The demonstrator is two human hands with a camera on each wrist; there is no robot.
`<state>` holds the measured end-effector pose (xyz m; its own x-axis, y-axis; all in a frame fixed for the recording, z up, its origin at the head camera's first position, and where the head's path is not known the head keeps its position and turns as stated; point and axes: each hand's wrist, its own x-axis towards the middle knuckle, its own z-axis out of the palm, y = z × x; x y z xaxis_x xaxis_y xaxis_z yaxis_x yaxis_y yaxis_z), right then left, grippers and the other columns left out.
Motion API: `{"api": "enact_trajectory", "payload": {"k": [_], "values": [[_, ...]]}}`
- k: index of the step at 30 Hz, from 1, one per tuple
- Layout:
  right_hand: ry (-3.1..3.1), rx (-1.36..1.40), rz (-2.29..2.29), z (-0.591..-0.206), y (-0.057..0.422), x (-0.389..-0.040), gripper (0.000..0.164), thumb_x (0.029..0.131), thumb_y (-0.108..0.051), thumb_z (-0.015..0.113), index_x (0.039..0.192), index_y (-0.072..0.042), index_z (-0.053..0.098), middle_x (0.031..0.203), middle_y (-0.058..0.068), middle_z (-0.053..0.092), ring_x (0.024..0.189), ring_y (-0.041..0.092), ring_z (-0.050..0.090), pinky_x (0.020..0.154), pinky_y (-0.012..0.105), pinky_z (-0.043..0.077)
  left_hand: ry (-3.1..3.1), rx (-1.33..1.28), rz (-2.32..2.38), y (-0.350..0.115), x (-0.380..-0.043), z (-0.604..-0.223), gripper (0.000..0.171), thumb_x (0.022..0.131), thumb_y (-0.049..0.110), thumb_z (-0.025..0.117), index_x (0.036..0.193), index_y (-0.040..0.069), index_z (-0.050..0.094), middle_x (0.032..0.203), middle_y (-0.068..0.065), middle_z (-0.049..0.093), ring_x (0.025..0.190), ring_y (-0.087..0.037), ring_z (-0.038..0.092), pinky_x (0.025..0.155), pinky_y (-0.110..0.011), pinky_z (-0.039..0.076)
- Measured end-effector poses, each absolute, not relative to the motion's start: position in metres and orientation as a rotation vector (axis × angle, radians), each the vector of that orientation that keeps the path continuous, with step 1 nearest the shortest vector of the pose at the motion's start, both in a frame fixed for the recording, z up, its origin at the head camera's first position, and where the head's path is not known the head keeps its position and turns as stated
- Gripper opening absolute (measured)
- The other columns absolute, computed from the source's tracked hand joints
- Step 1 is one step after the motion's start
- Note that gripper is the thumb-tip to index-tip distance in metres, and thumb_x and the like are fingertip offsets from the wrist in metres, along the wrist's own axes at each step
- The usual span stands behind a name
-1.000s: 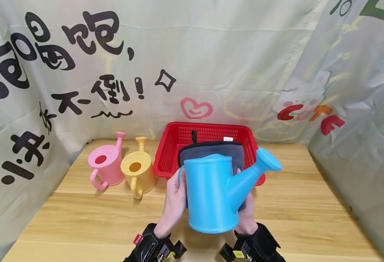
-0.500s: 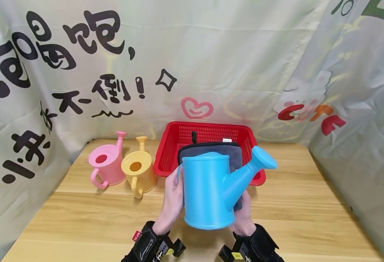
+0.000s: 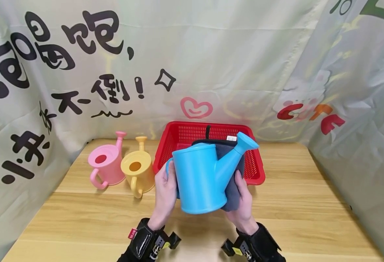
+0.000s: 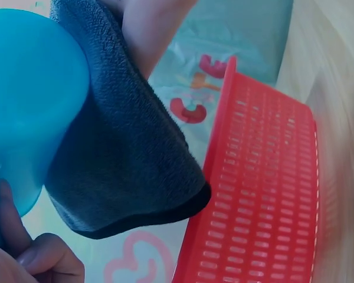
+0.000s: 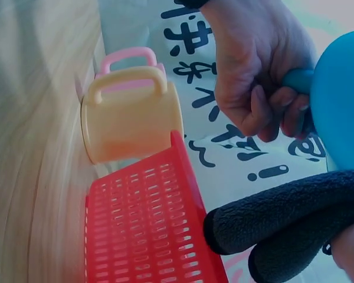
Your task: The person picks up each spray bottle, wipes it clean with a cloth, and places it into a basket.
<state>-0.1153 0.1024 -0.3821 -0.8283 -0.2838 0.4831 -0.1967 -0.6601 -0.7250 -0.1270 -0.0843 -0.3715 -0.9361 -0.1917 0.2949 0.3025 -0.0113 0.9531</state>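
Observation:
A blue watering can (image 3: 198, 178) is held up above the table, its spout pointing up to the right in the head view. My left hand (image 3: 166, 193) grips its handle, the fingers curled round it in the right wrist view. My right hand (image 3: 242, 200) holds a folded dark grey cloth (image 4: 124, 135) with black edging against the can's far side. In the right wrist view the cloth (image 5: 295, 212) hangs doubled over below the can. Part of the cloth is hidden behind the can in the head view.
A red perforated basket (image 3: 257, 167) stands at the back of the table, behind the can. To its left are a yellow watering can (image 3: 141, 178) and a pink watering can (image 3: 111, 171), both upright. A printed curtain (image 3: 244, 72) hangs behind the wooden table (image 3: 80, 225).
The blue can has shifted left and up, tilting slightly so its spout points higher. My right hand and the cloth have come further into view along the can's right side.

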Motion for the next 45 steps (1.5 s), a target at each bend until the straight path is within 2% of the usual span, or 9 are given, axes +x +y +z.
{"api": "enact_trajectory", "payload": {"k": [5, 7, 9, 17, 23, 26, 35, 40, 45], "values": [[1.334, -0.6, -2.67, -0.378, 0.107, -0.117, 0.037, 0.109, -0.046, 0.023, 0.142, -0.03, 0.032, 0.135, -0.017, 0.046, 0.125, 0.003, 0.047, 0.11, 0.024, 0.041, -1.874, -0.127, -1.996, -0.084, -0.127, -0.37, 0.038, 0.11, 0.026, 0.041, 0.084, -0.001, 0.051, 0.06, -0.004, 0.048, 0.054, -0.015, 0.051, 0.057, -0.024, 0.046], [1.268, -0.543, -2.7, -0.376, 0.11, -0.118, 0.038, 0.109, -0.047, 0.026, 0.141, -0.03, 0.035, 0.134, -0.017, 0.048, 0.125, 0.003, 0.048, 0.11, 0.023, 0.041, -1.831, -0.155, -1.997, -0.085, -0.125, -0.368, 0.042, 0.11, 0.027, 0.039, 0.08, -0.002, 0.046, 0.053, -0.004, 0.042, 0.046, -0.017, 0.045, 0.053, -0.026, 0.042], [1.114, -0.539, -2.75, -0.374, 0.113, -0.12, 0.037, 0.109, -0.044, 0.029, 0.14, -0.026, 0.04, 0.132, -0.014, 0.053, 0.122, 0.005, 0.052, 0.107, 0.022, 0.043, -1.797, -0.184, -1.98, -0.087, -0.124, -0.366, 0.045, 0.111, 0.028, 0.036, 0.079, -0.003, 0.045, 0.051, -0.005, 0.041, 0.045, -0.018, 0.045, 0.054, -0.027, 0.043], [0.63, -0.609, -2.869, -0.369, 0.126, -0.128, 0.04, 0.11, -0.035, 0.03, 0.13, -0.012, 0.056, 0.12, 0.001, 0.068, 0.109, 0.017, 0.067, 0.097, 0.028, 0.054, -1.785, -0.217, -1.815, -0.099, -0.126, -0.356, 0.052, 0.112, 0.029, 0.024, 0.077, -0.006, 0.042, 0.058, -0.003, 0.044, 0.053, -0.015, 0.046, 0.06, -0.024, 0.041], [0.528, -0.657, -2.924, -0.366, 0.131, -0.133, 0.039, 0.111, -0.03, 0.028, 0.129, -0.009, 0.056, 0.116, 0.006, 0.069, 0.106, 0.021, 0.069, 0.095, 0.032, 0.055, -1.799, -0.247, -1.755, -0.102, -0.133, -0.348, 0.047, 0.111, 0.031, 0.024, 0.087, -0.006, 0.041, 0.066, -0.001, 0.044, 0.059, -0.015, 0.044, 0.062, -0.025, 0.039], [0.522, -0.644, -2.947, -0.366, 0.133, -0.134, 0.038, 0.111, -0.029, 0.029, 0.131, -0.01, 0.055, 0.118, 0.007, 0.068, 0.108, 0.021, 0.068, 0.095, 0.033, 0.055, -1.8, -0.255, -1.76, -0.102, -0.136, -0.343, 0.045, 0.111, 0.035, 0.026, 0.091, -0.002, 0.042, 0.072, -0.001, 0.045, 0.065, -0.014, 0.046, 0.065, -0.024, 0.04], [0.529, -0.642, -2.995, -0.363, 0.136, -0.135, 0.035, 0.111, -0.027, 0.03, 0.13, -0.009, 0.053, 0.117, 0.009, 0.069, 0.105, 0.023, 0.07, 0.092, 0.034, 0.057, -1.968, -0.264, -1.793, -0.101, -0.144, -0.337, 0.031, 0.11, 0.026, 0.039, 0.111, -0.002, 0.053, 0.089, -0.009, 0.056, 0.082, -0.015, 0.056, 0.073, -0.022, 0.05], [0.554, -0.646, -2.996, -0.364, 0.137, -0.135, 0.035, 0.111, -0.026, 0.03, 0.133, -0.01, 0.052, 0.118, 0.008, 0.068, 0.105, 0.022, 0.069, 0.092, 0.034, 0.057, -2.109, -0.236, -1.686, -0.1, -0.154, -0.347, 0.024, 0.105, 0.023, 0.052, 0.115, 0.002, 0.06, 0.092, -0.015, 0.062, 0.085, -0.02, 0.06, 0.075, -0.023, 0.052], [0.57, -0.647, -2.989, -0.364, 0.137, -0.135, 0.035, 0.111, -0.027, 0.03, 0.134, -0.011, 0.051, 0.119, 0.008, 0.068, 0.107, 0.022, 0.069, 0.093, 0.034, 0.056, -2.19, -0.242, -1.5, -0.101, -0.166, -0.359, 0.025, 0.099, 0.024, 0.064, 0.115, 0.004, 0.065, 0.102, -0.014, 0.068, 0.09, -0.023, 0.063, 0.076, -0.024, 0.053]]}}
